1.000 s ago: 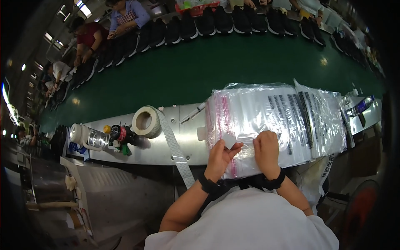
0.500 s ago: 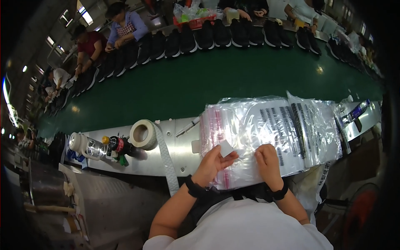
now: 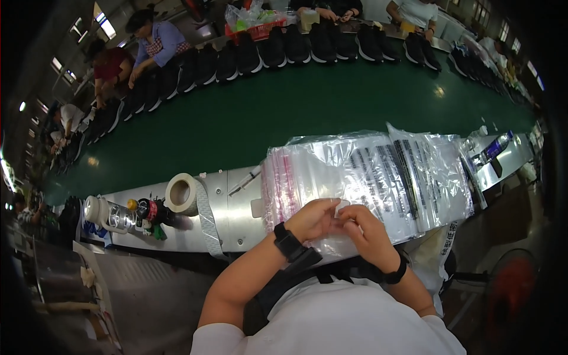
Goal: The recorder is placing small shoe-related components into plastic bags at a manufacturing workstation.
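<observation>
Both hands meet over a stack of clear plastic zip bags point(image 3: 331, 165) with pink strips along their left edge and dark print. Between the fingertips shows a bit of a small white label point(image 3: 342, 205), mostly hidden. My left hand point(image 3: 315, 220) has its fingers curled around the label from the left. From the right, my right hand point(image 3: 368, 235) comes up to it with bent fingers, thumb and forefinger closed close to the label; what they pinch is hard to make out. A roll of white labels point(image 3: 181, 195) stands to the left, its strip hanging over the table's front edge.
A clear jug point(image 3: 115, 216) and a dark bottle with a red label point(image 3: 151, 210) lie at the left. A pen-like tool point(image 3: 244, 180) is beside the bags. Beyond runs a green belt point(image 3: 207, 130) lined with black shoes point(image 3: 272, 47); people work behind it. A water bottle point(image 3: 494, 148) lies right.
My left hand has moved right with the small white label, and my right hand has shifted left to meet it. The whole view has moved a little.
</observation>
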### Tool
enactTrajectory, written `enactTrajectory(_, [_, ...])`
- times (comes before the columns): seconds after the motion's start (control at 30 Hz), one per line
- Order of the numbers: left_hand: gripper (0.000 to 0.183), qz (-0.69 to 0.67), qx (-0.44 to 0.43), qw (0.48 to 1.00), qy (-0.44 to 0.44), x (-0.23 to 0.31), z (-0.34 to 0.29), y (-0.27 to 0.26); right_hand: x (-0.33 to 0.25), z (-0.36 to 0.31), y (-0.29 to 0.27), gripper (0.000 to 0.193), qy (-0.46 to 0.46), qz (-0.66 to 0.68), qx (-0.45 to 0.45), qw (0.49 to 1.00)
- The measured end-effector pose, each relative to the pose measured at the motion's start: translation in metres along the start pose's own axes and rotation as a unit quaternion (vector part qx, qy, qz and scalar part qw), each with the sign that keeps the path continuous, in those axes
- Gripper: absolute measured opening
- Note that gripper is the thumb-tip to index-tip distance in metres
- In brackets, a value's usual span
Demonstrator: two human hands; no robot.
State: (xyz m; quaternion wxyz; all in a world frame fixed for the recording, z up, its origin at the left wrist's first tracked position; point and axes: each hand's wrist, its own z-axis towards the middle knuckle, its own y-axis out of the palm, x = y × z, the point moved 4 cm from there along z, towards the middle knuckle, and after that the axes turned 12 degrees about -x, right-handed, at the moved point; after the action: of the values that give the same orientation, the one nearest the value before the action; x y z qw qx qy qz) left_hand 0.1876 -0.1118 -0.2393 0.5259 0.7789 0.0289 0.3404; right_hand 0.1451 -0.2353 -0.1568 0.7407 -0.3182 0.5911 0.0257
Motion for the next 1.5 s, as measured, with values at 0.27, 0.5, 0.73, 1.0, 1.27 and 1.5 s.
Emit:
enactTrajectory(0.27, [0.054,0.049,0.074,0.994,0.062,0.020,-0.108,0.027,0.017,-0.008,0.031,0.023,-0.052,-0.358,-0.125,0.924])
enactTrajectory(0.5, [0.029,0.196,0.565,0.721,0.351,-0.013,-0.261,-0.042,0.107,-0.040,-0.146,0.014,0.160,0.118,0.330,0.923])
enactTrajectory(0.73, [0.038,0.155,0.620,0.717,0.276,-0.091,-0.315,-0.136,0.227,-0.229,-0.243,0.017,0.453,-0.271,0.448,0.722])
enactTrajectory(1.0, [0.019,0.361,0.420,0.821,0.140,-0.059,-0.271,-0.083,0.105,-0.112,-0.162,0.015,0.191,-0.278,0.382,0.860])
enactTrajectory(1.27, [0.022,0.064,0.310,0.900,0.301,-0.023,-0.216,-0.011,-0.020,0.039,0.105,0.020,-0.019,0.105,-0.354,0.929])
enactTrajectory(1.5, [0.018,0.051,0.362,0.847,0.385,-0.010,-0.222,-0.020,-0.019,0.045,0.153,0.019,0.072,0.261,-0.469,0.840])
